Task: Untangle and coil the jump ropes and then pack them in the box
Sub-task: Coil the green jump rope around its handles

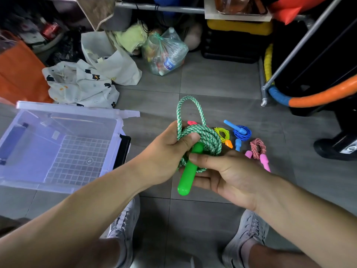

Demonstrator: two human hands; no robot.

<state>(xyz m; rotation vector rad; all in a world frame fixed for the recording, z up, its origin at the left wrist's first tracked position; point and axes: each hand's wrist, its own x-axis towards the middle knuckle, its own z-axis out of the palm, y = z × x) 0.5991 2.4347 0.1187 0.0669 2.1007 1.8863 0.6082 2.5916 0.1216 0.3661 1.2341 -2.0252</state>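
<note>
A green-and-white braided jump rope (207, 137) is wound into a coil above the floor, with one loop standing up from it. My left hand (166, 151) grips the coil, its thumb pressed over the strands. My right hand (222, 172) holds the rope's green handle (188, 174) from below and pinches it with the thumb. On the floor behind lie coiled ropes: a yellow one (222, 133) with an orange handle, a blue one (242, 132), and a red-white one (257, 147) with pink handles. The clear plastic box (108, 167) stands open at the left.
My two grey shoes (125, 219) stand on the grey tiled floor. Bags, cloth and a sack of bottles (164, 51) crowd the back. A metal rack leg (263, 93) and orange-blue padded hoop (318, 96) sit at the right. A pink item (191, 123) peeks behind the coil.
</note>
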